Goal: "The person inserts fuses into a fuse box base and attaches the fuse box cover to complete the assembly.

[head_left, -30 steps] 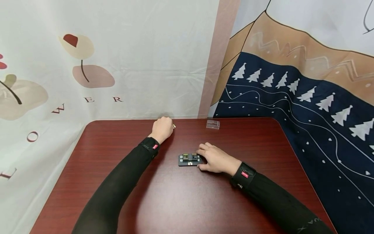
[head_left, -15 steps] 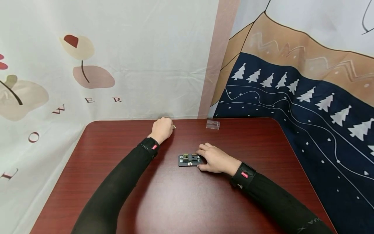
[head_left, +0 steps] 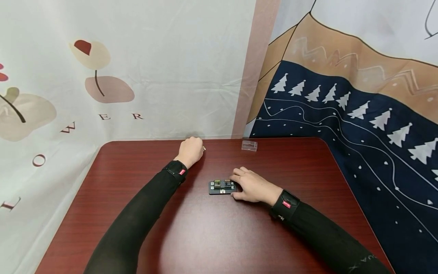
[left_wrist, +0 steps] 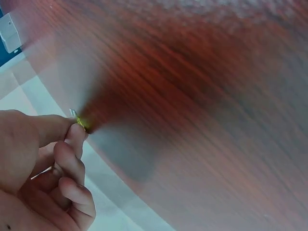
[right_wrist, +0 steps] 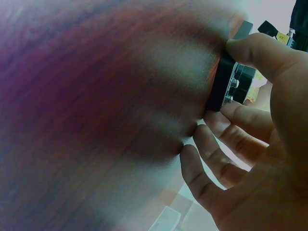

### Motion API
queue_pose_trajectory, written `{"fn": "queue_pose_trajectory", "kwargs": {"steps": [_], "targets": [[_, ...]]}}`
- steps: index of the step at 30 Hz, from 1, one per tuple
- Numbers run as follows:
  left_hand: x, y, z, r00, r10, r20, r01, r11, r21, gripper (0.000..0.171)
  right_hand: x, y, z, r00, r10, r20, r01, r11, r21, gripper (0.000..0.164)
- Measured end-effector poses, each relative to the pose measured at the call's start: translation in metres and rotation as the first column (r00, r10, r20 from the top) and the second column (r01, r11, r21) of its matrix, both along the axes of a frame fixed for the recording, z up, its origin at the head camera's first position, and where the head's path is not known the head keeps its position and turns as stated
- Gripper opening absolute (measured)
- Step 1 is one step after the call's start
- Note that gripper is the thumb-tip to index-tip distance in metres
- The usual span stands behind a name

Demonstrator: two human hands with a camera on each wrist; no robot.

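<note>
Near the table's far edge, my left hand (head_left: 190, 151) pinches a small yellow piece with metal prongs (left_wrist: 81, 121) between thumb and index finger. The other fingers are curled in the left wrist view, and the pinch covers most of the piece. In the head view only its tip shows past the knuckles. My right hand (head_left: 252, 185) holds the right end of a small black device (head_left: 220, 187) that lies flat on the table, thumb on the near side and fingers on the far side. The device has a raised middle block, yellow parts and metal screws, seen edge-on in the right wrist view.
A small clear plastic box (head_left: 249, 145) lies at the table's back edge, right of my left hand. The dark red table (head_left: 205, 236) has rounded far corners. Printed cloths (head_left: 178, 68) hang close behind it and along the right side.
</note>
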State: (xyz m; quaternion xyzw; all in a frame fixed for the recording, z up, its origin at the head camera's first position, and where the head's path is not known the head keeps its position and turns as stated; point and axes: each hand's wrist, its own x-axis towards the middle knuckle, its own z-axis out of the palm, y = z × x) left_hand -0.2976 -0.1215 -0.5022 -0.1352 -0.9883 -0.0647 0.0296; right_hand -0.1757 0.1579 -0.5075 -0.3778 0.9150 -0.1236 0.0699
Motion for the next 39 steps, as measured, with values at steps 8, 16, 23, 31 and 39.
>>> {"fn": "queue_pose_trajectory", "kwargs": {"steps": [8, 16, 23, 31, 39], "targets": [[-0.011, -0.005, -0.013, 1.0, 0.002, 0.013, -0.002, 1.0, 0.016, 0.021, 0.0, -0.001, 0.001, 1.0, 0.009, -0.004, -0.009, 1.0, -0.005, 0.053], [0.007, 0.001, 0.011, 0.999, 0.014, 0.032, -0.016, 0.999, 0.045, 0.028, -0.001, -0.001, 0.001, 1.0, 0.007, -0.001, -0.007, 1.0, -0.008, 0.053], [-0.005, -0.007, -0.006, 1.0, -0.019, 0.016, 0.018, 0.997, 0.071, 0.024, -0.001, -0.001, 0.001, 1.0, 0.01, -0.006, -0.01, 1.0, -0.009, 0.053], [0.009, -0.001, 0.009, 0.998, -0.038, 0.052, 0.031, 0.992, 0.124, 0.018, -0.001, 0.0, 0.0, 1.0, -0.001, 0.005, 0.001, 1.0, -0.009, 0.053], [0.03, 0.011, 0.026, 0.996, -0.077, 0.042, 0.072, 0.99, 0.12, 0.019, -0.002, 0.0, -0.001, 1.0, -0.004, 0.003, 0.004, 1.0, -0.01, 0.053]]}}
